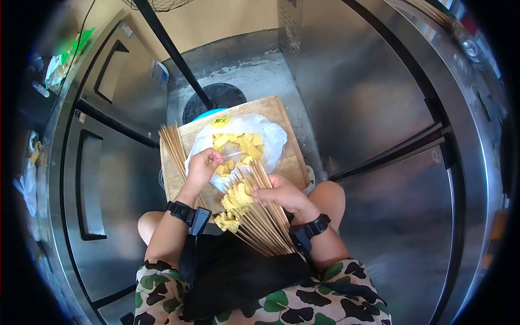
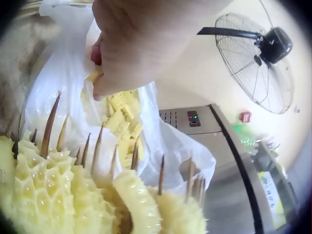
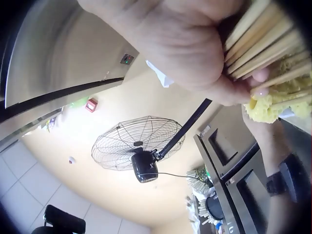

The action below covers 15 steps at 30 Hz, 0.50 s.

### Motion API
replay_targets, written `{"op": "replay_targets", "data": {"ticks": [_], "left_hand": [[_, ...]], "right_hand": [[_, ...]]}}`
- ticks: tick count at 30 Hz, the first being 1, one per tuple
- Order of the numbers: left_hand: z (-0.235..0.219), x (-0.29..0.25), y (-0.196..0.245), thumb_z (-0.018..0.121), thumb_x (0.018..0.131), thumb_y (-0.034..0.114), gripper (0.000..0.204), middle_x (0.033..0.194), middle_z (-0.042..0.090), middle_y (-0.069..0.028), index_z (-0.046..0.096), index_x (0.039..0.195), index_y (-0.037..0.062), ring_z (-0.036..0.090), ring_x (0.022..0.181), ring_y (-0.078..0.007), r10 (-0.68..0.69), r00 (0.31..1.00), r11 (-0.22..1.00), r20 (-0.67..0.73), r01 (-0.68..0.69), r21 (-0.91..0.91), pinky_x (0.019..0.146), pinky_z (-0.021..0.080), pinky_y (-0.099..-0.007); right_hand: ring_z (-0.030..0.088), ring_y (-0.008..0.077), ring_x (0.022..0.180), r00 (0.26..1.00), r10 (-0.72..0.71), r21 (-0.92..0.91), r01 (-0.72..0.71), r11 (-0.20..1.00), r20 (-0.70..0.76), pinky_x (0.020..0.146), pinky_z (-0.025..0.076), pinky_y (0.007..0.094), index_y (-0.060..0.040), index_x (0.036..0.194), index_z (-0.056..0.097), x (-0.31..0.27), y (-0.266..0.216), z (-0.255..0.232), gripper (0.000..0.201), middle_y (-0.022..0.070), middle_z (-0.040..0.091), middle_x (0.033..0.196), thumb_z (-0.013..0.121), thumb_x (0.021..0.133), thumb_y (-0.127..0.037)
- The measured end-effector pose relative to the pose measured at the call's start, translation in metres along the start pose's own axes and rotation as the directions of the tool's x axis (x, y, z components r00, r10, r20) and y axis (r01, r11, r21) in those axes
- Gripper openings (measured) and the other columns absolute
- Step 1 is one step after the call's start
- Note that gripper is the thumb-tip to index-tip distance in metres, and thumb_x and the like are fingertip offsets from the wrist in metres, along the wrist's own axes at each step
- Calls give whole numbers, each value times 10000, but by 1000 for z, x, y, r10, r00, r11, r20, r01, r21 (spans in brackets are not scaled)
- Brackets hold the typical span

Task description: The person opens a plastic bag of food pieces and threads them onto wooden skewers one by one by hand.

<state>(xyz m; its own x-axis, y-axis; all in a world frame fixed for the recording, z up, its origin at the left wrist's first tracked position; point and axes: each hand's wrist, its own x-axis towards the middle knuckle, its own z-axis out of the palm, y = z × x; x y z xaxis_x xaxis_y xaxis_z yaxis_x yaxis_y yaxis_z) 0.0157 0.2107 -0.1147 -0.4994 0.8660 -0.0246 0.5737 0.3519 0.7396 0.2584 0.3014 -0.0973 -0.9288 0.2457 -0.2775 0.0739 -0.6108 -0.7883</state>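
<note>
A fanned bundle of bamboo skewers (image 1: 265, 225) lies in the grip of my right hand (image 1: 284, 194), points toward the bag. Pale yellow honeycomb tripe (image 1: 237, 197) is threaded on several of them; its cells show close up in the left wrist view (image 2: 46, 187). My left hand (image 1: 203, 165) is over the open white plastic bag (image 1: 273, 138), thumb and fingers pinched together at a whitish fold of it. Cut yellow tripe pieces (image 1: 252, 143) fill the bag. The left fingertips partly hide what lies between them.
The bag rests on a wooden board (image 1: 281, 116). More bare skewers (image 1: 172, 141) lie along its left edge. Steel cabinets stand close at left (image 1: 116, 179) and right (image 1: 374, 81). A fan's black pole (image 1: 173, 51) rises behind the board.
</note>
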Motion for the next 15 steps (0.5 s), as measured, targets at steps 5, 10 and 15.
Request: {"op": "replay_targets", "data": {"ticks": [5, 10, 15], "left_hand": [[6, -5, 13, 677, 718, 36, 175, 863, 640, -127, 642, 889, 47, 622, 815, -271, 111, 989, 955, 93, -132, 265, 722, 503, -335], [24, 7, 10, 678, 699, 109, 238, 884, 647, -169, 655, 927, 44, 619, 877, -321, -18, 980, 792, 200, -107, 601, 773, 491, -397], [17, 15, 17, 658, 714, 185, 203, 877, 646, -150, 651, 893, 89, 611, 876, -317, -233, 935, 739, 267, -8, 673, 746, 480, -405]], "right_hand": [[519, 64, 594, 1000, -2, -15, 2, 1000, 17, 543, 426, 200, -50, 843, 566, 2, -1, 2, 80, 20, 590, 723, 628, 803, -79], [528, 69, 600, 1000, -4, -9, 4, 1000, 8, 546, 430, 201, -47, 837, 563, 2, 2, -2, 73, 25, 594, 724, 625, 804, -67], [529, 70, 597, 1000, -3, -15, 3, 1000, 20, 544, 431, 203, -44, 835, 564, 4, 3, -6, 73, 24, 591, 723, 626, 801, -60]]}}
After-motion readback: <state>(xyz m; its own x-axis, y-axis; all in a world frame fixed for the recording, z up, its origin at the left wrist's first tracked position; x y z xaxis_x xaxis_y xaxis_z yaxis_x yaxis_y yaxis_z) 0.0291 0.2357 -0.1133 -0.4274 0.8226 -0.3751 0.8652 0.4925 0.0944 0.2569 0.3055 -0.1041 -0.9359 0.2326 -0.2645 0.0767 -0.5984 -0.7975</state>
